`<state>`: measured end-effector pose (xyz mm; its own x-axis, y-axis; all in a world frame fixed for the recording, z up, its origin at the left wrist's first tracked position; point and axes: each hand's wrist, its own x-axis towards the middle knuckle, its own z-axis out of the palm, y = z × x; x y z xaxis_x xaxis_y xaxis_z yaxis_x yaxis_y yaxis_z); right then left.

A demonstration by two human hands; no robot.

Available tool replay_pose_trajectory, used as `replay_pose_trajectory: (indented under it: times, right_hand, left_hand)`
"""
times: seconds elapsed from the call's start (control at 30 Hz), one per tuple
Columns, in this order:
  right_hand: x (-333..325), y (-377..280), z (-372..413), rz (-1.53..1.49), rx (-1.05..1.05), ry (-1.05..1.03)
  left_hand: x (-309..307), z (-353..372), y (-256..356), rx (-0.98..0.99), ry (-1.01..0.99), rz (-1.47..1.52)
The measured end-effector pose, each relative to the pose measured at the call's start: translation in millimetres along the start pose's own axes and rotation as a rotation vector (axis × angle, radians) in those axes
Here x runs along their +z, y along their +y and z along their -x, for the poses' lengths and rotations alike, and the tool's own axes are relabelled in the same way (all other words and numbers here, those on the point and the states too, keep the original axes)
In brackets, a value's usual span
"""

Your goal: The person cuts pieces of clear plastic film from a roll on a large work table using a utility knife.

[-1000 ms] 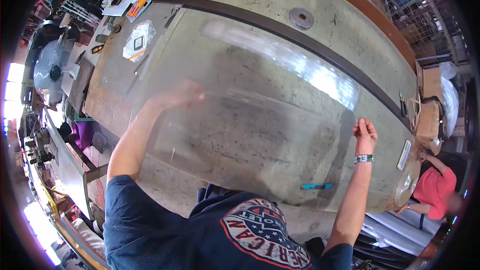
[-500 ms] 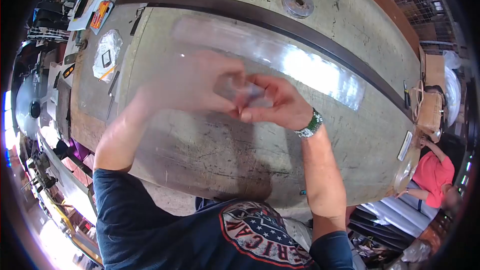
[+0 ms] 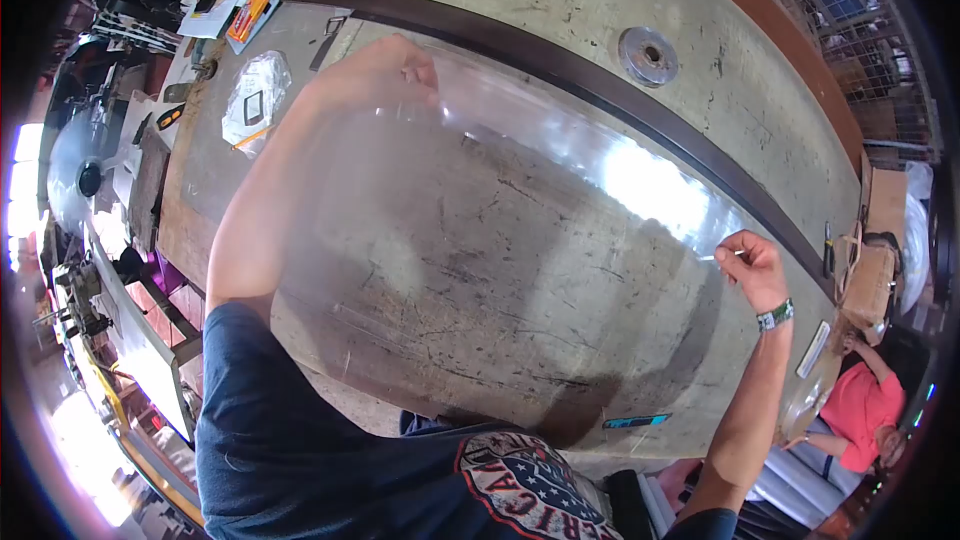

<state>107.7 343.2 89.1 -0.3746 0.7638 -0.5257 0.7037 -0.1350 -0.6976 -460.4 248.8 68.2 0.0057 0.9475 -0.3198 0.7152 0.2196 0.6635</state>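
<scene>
A long clear plastic strip (image 3: 590,155) lies shining across the worktable (image 3: 480,310), beside a dark flat bar (image 3: 560,65). Around its far-left end, my left hand (image 3: 412,75) is curled with fingers bent in; motion blurs it slightly. At the opposite end, my right hand (image 3: 752,265) pinches the strip's edge between thumb and fingers, and a small pale sliver shows at the fingertips. Beyond the bar sits a roll of clear material (image 3: 648,57) with a dark core.
To the left lie a plastic bag (image 3: 256,100) and an orange package (image 3: 253,18). A blue-and-black object (image 3: 635,422) rests by the near edge. Cardboard (image 3: 868,275) stands at the right, where another person (image 3: 862,405) in a red top sits.
My hands were close together mid-table, fingers around something shiny. They have moved apart, left hand up to the strip's left end, right hand out to its right end. The camera view has shifted.
</scene>
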Motion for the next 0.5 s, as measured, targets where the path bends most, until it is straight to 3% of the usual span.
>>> replay_pose_trajectory:
  times: [0.17, 0.27, 0.47, 0.5]
  right_hand:
    - [-6.0, 35.2, -49.2, 0.044, 0.013, 0.042]
    - [-17.1, 68.2, -66.6, 0.148, 0.019, 0.102]
    - [-36.2, 99.6, -70.8, 0.188, 0.034, 0.109]
    - [-35.6, 99.6, -70.0, 0.182, 0.047, 0.116]
  left_hand:
    - [3.1, -23.1, -54.0, -0.079, 0.07, 0.085]
    - [16.6, -22.5, -71.4, -0.009, 0.384, 0.038]
    - [53.7, -25.1, -60.5, -0.125, 0.615, 0.374]
    - [61.2, -26.2, -62.6, -0.096, 0.707, 0.242]
